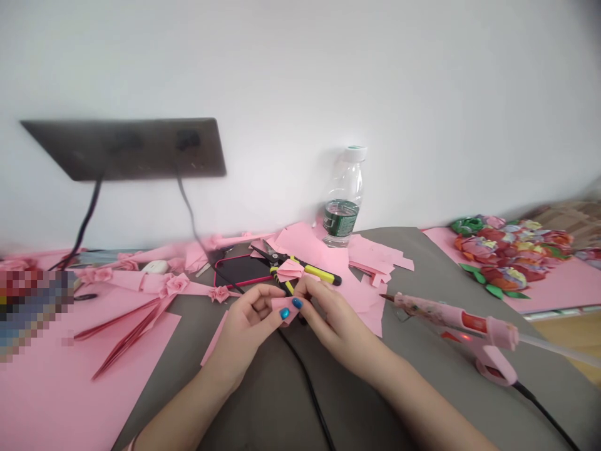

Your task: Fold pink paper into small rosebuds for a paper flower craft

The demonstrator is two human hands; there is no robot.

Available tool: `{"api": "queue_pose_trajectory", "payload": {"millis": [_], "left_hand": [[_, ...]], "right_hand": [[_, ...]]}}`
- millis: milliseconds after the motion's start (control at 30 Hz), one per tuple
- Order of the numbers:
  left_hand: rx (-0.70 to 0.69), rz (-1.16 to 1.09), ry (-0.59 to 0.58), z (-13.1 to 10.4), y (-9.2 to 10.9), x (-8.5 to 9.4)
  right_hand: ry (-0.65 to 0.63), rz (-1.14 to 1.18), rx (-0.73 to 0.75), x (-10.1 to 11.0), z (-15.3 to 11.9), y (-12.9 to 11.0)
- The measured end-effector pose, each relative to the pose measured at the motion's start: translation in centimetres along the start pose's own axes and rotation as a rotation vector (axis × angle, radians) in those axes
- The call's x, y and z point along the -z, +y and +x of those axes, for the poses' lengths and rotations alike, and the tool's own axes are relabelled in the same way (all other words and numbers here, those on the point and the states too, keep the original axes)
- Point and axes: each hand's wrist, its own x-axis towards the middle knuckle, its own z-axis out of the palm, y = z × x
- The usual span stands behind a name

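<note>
A small piece of pink paper (280, 305) is pinched between both hands at the middle of the view. My left hand (248, 318) grips its left side, with a blue-nailed thumb on top. My right hand (326, 311) holds its right edge between thumb and fingers. Just beyond the fingers, a folded pink paper piece (290, 270) rests on yellow-and-black pliers (319, 272). A dark phone with a pink edge (244, 270) lies behind my left hand.
To the right lies a pink glue gun (451, 319) with a cord. A plastic bottle (342, 207) stands by the wall, near pink paper scraps (370, 255). Paper flowers (511, 250) are at the far right, pink paper roses (176, 285) at left. A black cable (305, 376) crosses the grey table (188, 351).
</note>
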Motion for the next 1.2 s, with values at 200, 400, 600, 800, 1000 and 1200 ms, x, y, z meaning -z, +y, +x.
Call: {"api": "queue_pose_trajectory", "payload": {"millis": [200, 400, 600, 800, 1000, 1200], "left_hand": [[-0.025, -0.04, 0.036, 0.2, 0.0, 0.0], [0.021, -0.01, 0.043, 0.2, 0.1, 0.0], [0.074, -0.035, 0.057, 0.2, 0.2, 0.1], [0.085, -0.038, 0.07, 0.1, 0.0, 0.1], [0.038, -0.018, 0.064, 0.1, -0.4, 0.2], [0.043, -0.056, 0.09, 0.0, -0.5, 0.3]], "right_hand": [[-0.002, 0.033, 0.004, 0.0, 0.2, -0.2], [0.095, 0.091, -0.018, -0.3, 0.4, 0.5], [0.299, -0.131, 0.148, -0.3, 0.4, 0.5], [0.281, -0.202, 0.264, -0.7, 0.3, 0.4], [0.307, -0.176, 0.271, -1.2, 0.3, 1.0], [0.311, -0.202, 0.331, -1.3, 0.2, 0.9]]}}
